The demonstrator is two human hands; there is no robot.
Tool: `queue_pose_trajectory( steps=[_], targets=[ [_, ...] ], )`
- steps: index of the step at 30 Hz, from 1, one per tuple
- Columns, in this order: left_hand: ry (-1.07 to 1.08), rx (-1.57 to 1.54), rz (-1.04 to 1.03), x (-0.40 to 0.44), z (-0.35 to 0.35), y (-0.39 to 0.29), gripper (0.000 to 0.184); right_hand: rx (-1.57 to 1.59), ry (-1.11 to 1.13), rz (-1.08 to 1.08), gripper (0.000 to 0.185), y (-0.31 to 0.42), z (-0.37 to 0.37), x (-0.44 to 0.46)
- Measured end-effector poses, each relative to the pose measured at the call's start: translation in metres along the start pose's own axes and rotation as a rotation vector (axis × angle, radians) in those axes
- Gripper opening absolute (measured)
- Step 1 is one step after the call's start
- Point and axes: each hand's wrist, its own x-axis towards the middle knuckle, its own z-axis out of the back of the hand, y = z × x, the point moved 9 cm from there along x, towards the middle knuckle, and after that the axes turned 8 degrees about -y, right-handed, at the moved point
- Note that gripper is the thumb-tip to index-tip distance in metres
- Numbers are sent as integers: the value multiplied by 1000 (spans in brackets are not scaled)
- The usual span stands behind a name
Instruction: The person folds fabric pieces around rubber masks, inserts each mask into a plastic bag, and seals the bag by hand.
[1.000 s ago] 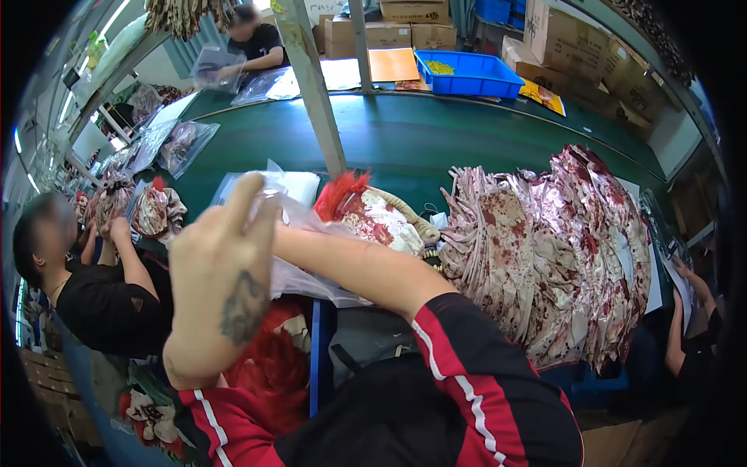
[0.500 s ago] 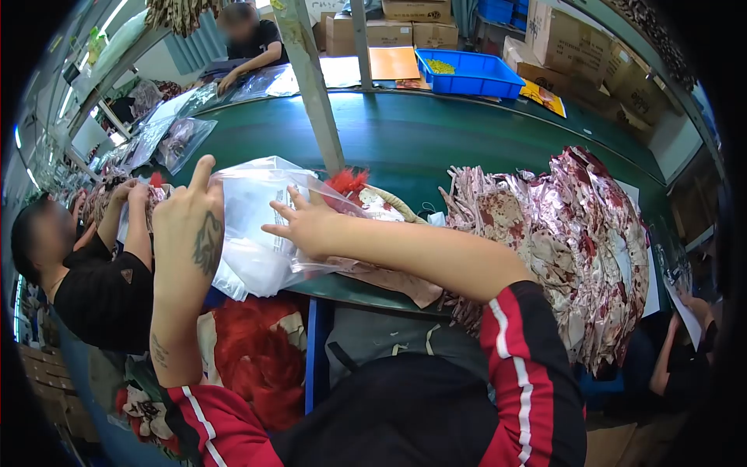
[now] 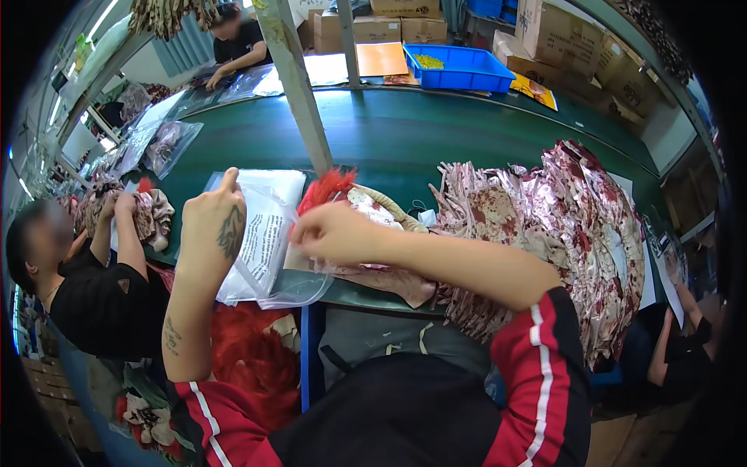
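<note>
1. My left hand (image 3: 213,222) is pointing one finger beside the printed plastic bag (image 3: 262,240), left of frame centre; others hidden.
2. My right hand (image 3: 331,233) is showing curled fingers; blurred, can't tell if pinching.
3. Bag's looking light, limp, slippery; edges are likely gripping best.

Decently bright tbh, tube lights (image 3: 103,19) upper left, soft glare on the green table (image 3: 381,128) up mid. Dimmer btm right. Heavy fisheye w/ black corners, right hand (image 3: 336,233) kinda motion-blurred.

Print shows on the plastic bag (image 3: 261,237) and cartons (image 3: 564,35), too small to read.
</note>
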Motion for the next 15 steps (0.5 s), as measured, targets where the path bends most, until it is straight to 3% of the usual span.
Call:
queue_pose_trajectory(
  steps=[1,3,4,8,15],
  targets=[
    [-23,-17,1,-1,-3,4,18,155,-61,-203,39,-33,14,1],
    [-66,-52,3,-4,-8,6,17,-129,-369,-274,67,-65,58,-7],
    [-61,-56,5,-5,-13,4,17,-130,-364,-278,67,-78,52,-6],
    [-92,-232,-53,7,-23,-7,15,-746,-203,-637,94,-155,40,-5],
    [34,-190,89,18,-49,3,17,-830,-9,-643,99,-181,15,10]
  ],
)
